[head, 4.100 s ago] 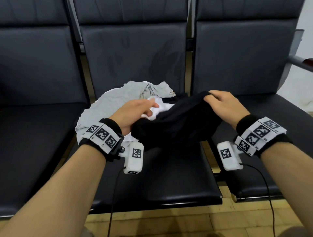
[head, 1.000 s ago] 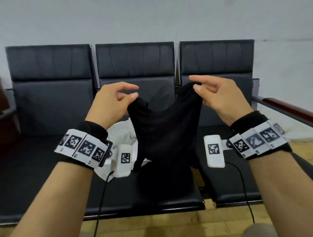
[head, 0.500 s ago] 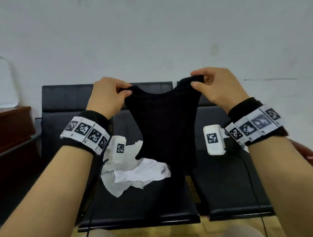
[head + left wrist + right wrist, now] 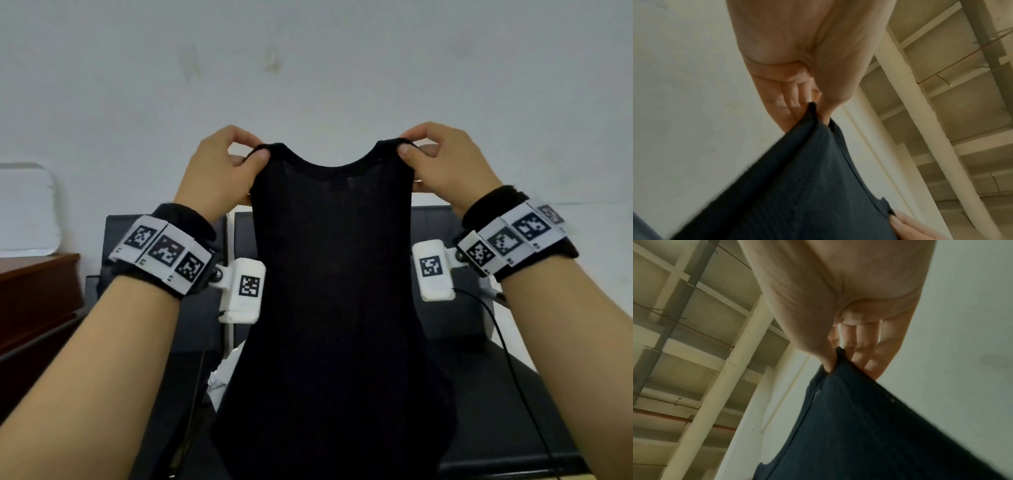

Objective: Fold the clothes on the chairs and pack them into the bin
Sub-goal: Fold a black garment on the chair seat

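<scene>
Overhead, only wrist views show ceiling beams above black top.

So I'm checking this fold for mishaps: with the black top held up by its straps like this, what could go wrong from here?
1. The left hand and right hand only pinch the black top at its narrow strap tips; one could slip and the top would drop.
2. The hanging top hides most of the white garment and the chair seat, so laying it down may bunch it onto that garment.
</scene>
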The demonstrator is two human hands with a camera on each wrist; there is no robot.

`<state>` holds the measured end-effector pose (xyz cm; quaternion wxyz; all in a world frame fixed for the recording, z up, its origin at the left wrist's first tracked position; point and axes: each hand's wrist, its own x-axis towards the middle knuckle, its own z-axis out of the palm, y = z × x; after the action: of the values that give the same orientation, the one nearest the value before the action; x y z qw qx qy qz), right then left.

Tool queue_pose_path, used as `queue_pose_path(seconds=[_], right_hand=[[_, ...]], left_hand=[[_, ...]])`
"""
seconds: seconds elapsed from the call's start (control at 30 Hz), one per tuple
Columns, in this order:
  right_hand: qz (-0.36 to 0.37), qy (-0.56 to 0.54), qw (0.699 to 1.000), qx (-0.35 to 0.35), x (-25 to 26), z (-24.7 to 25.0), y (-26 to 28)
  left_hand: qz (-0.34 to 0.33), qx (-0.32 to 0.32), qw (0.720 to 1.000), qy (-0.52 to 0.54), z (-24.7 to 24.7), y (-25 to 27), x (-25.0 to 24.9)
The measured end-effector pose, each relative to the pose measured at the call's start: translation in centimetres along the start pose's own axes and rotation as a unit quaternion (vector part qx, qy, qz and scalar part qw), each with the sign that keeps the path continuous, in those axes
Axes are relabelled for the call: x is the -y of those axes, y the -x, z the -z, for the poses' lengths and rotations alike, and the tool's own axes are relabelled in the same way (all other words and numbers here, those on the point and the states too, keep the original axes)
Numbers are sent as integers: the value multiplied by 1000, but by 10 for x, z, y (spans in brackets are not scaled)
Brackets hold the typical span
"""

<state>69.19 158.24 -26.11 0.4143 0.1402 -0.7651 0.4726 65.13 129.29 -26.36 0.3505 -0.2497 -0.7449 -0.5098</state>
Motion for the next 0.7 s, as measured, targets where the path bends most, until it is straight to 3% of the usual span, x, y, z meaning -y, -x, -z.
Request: queue_pose_path(seconds=[0.23, 0.4, 0.7], right_hand=[[-67, 89, 994, 21, -67, -21, 13], [-136, 62, 987, 66, -117, -42, 30], [-248, 23, 965, 87, -246, -108, 68]], left_hand=[[89, 63, 994, -17, -34, 9, 63], [168, 135, 976, 39, -68, 31, 117], [260, 127, 951, 112, -150, 78, 238]])
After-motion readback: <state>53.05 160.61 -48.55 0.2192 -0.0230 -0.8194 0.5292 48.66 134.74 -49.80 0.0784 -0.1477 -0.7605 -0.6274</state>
